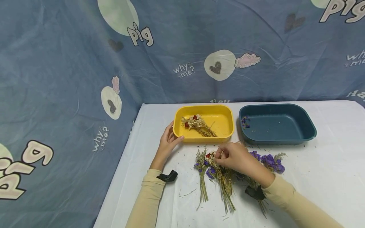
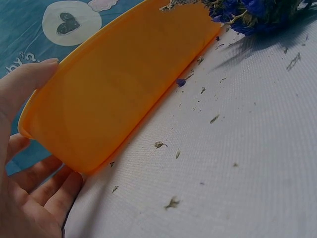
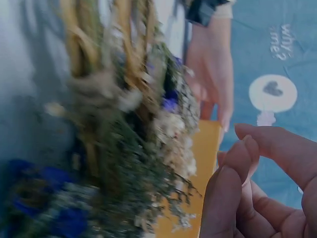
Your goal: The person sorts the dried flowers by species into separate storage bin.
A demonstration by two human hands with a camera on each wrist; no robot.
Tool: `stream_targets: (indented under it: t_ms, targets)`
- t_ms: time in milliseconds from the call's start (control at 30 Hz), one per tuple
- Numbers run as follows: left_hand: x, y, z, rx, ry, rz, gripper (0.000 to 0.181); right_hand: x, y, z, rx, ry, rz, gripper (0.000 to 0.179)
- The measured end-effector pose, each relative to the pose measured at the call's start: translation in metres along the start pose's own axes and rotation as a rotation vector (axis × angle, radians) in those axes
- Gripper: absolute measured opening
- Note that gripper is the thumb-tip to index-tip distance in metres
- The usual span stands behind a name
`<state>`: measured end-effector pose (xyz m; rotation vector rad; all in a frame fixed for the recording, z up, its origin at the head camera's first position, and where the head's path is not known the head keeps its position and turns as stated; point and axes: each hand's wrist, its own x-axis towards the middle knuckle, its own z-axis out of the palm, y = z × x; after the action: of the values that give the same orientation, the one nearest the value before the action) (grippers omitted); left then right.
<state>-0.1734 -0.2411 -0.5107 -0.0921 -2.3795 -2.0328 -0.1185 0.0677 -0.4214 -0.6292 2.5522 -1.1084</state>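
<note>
My left hand grips the near-left corner of a yellow tray; in the left wrist view its thumb lies over the rim and the fingers sit against the outer corner. A small bunch of dried cream and red flowers lies in that tray. Above a larger bundle of dried flowers, my right hand hovers with bent fingers, fingertips close together by its red and cream heads. In the right wrist view nothing shows between those fingertips. The bundle's tied stems blur there.
A thin green bunch lies left of the larger bundle. Purple dried flowers lie partly under the right forearm. Behind stands a dark blue tray with purple bits at its left end. Plant crumbs dot the white table.
</note>
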Motion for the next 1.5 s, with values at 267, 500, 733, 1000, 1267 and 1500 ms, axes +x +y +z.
stream_targets:
  t_ms: [267, 500, 733, 1000, 1267, 1500]
  targets:
    - [0.000, 0.000, 0.000, 0.001, 0.002, 0.001, 0.084, -0.016, 0.001, 0.017, -0.093, 0.021, 0.029, 0.023]
    - [0.000, 0.001, 0.000, 0.000, 0.004, 0.003, 0.084, -0.018, 0.004, 0.029, -0.196, 0.039, 0.057, 0.037]
    - [0.001, 0.001, 0.001, -0.005, 0.002, -0.014, 0.084, -0.017, 0.006, 0.034, -0.206, 0.016, 0.076, 0.041]
    - [0.001, 0.002, 0.001, -0.007, -0.007, -0.017, 0.087, -0.016, 0.009, 0.034, -0.175, 0.011, 0.080, 0.038]
    - [0.000, 0.000, 0.001, 0.003, -0.006, 0.016, 0.082, -0.015, 0.012, 0.032, -0.099, -0.008, 0.116, 0.026]
    - [0.000, 0.000, 0.000, 0.001, -0.009, 0.019, 0.083, -0.017, 0.013, 0.029, -0.017, -0.048, 0.120, 0.020]
